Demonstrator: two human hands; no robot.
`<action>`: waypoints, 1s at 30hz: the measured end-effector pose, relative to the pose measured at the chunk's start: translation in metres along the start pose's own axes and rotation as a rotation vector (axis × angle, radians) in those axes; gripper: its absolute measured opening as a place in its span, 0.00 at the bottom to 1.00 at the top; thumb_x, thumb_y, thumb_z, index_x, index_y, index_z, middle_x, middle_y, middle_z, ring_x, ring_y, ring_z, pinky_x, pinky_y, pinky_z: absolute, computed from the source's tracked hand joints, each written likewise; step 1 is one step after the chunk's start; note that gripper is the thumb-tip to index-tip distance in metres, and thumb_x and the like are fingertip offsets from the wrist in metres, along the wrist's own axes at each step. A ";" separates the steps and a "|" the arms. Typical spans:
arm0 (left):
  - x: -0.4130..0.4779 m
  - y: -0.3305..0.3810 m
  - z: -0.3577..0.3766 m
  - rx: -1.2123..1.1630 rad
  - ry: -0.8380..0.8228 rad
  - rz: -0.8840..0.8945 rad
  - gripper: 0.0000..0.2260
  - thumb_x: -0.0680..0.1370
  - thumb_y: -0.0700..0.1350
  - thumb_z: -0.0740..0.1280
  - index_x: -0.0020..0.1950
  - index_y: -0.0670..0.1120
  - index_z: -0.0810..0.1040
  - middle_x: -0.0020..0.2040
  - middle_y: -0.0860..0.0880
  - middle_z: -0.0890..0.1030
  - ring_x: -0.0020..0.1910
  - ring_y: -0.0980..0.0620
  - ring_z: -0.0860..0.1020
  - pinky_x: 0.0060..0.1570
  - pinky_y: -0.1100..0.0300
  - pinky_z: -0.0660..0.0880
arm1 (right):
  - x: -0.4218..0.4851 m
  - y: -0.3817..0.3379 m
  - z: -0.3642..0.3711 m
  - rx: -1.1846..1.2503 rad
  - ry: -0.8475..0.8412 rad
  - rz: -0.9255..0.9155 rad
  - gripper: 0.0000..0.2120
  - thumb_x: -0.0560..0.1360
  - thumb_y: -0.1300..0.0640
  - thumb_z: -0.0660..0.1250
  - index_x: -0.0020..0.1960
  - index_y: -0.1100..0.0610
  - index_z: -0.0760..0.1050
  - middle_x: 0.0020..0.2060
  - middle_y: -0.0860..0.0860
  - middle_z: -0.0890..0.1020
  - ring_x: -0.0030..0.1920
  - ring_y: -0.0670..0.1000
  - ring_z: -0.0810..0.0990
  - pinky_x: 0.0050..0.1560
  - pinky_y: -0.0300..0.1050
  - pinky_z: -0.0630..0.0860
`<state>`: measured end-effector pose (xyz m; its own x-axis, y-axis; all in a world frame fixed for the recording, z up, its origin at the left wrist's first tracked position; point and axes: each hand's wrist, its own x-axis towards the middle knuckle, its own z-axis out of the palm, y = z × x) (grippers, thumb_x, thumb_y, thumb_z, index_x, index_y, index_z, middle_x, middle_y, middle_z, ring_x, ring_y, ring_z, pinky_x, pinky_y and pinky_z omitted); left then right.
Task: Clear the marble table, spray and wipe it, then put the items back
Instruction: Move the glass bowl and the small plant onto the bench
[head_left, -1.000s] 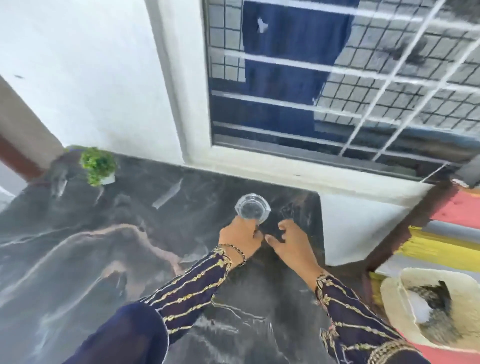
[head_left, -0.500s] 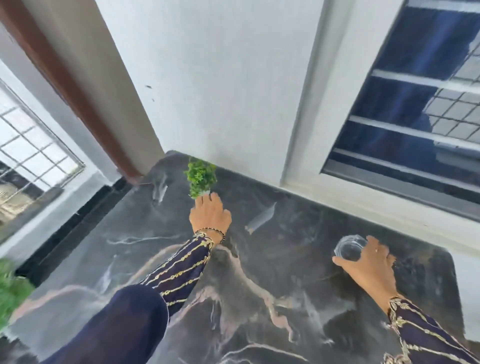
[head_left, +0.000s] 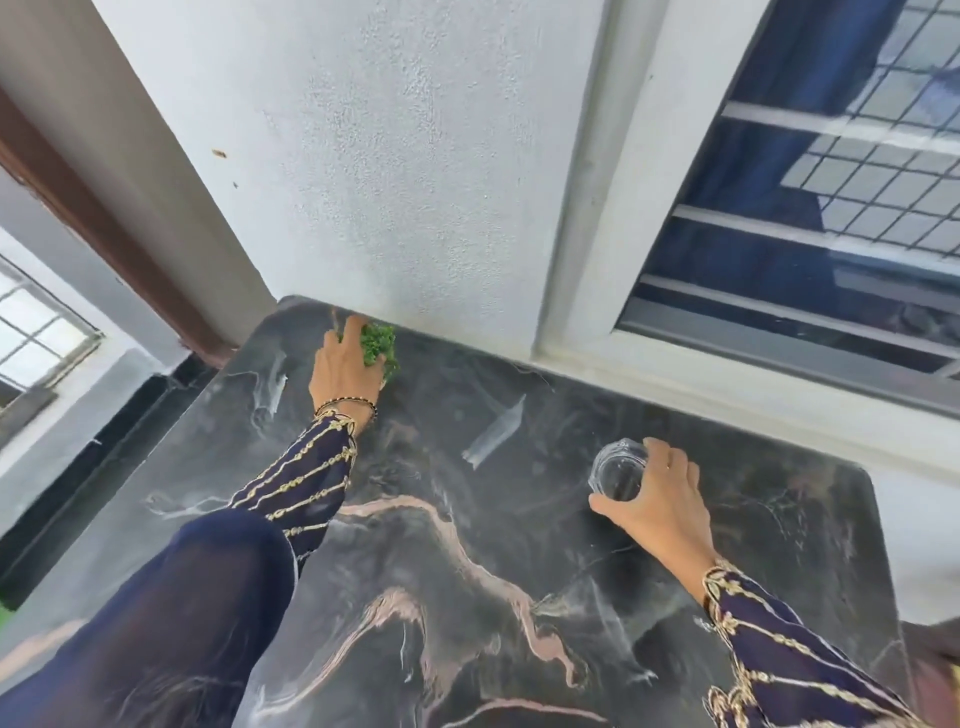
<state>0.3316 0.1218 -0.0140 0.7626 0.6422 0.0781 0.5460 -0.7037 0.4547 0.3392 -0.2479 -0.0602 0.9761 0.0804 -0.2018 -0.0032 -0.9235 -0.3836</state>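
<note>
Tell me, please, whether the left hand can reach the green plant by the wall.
Likely yes: the left hand seems to grip the green plant, with nothing between them; the right hand holds the glass.

Both arms wear long sleeves of dark navy cloth, thin and slightly sheer, plain higher up the left arm; the left sleeve (head_left: 260, 545) and the right sleeve (head_left: 789, 670) match. From mid-forearm to the cuff each carries gold embroidery: chain-like stripes running lengthwise on the left, looping, crossing lines with leaf-like shapes on the right, and a gold-trimmed edge at the wrist. A thin bracelet (head_left: 345, 404) of dark and gold beads circles the left wrist just past the cuff.
</note>
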 end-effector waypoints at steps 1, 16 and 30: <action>-0.004 0.002 -0.001 -0.011 0.004 0.026 0.17 0.76 0.43 0.68 0.64 0.45 0.70 0.56 0.37 0.75 0.53 0.34 0.77 0.45 0.44 0.75 | -0.002 0.001 -0.001 0.002 0.001 -0.003 0.51 0.62 0.38 0.78 0.76 0.55 0.60 0.68 0.55 0.69 0.69 0.58 0.66 0.65 0.57 0.73; -0.197 0.165 0.018 -0.363 -0.318 0.350 0.17 0.72 0.50 0.74 0.57 0.48 0.74 0.49 0.50 0.82 0.50 0.47 0.80 0.52 0.54 0.77 | -0.093 0.110 -0.056 0.159 0.112 0.060 0.50 0.61 0.36 0.78 0.75 0.52 0.61 0.69 0.50 0.68 0.71 0.53 0.65 0.63 0.54 0.74; -0.494 0.385 0.134 -0.274 -0.621 0.693 0.18 0.73 0.50 0.73 0.60 0.50 0.73 0.53 0.49 0.82 0.52 0.48 0.80 0.54 0.54 0.77 | -0.237 0.415 -0.135 0.222 0.220 0.254 0.49 0.62 0.36 0.78 0.74 0.55 0.63 0.66 0.53 0.70 0.69 0.56 0.67 0.67 0.53 0.71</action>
<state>0.2114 -0.5074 0.0037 0.9750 -0.2186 -0.0400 -0.1334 -0.7199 0.6812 0.1355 -0.7012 -0.0494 0.9613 -0.2446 -0.1269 -0.2740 -0.7984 -0.5361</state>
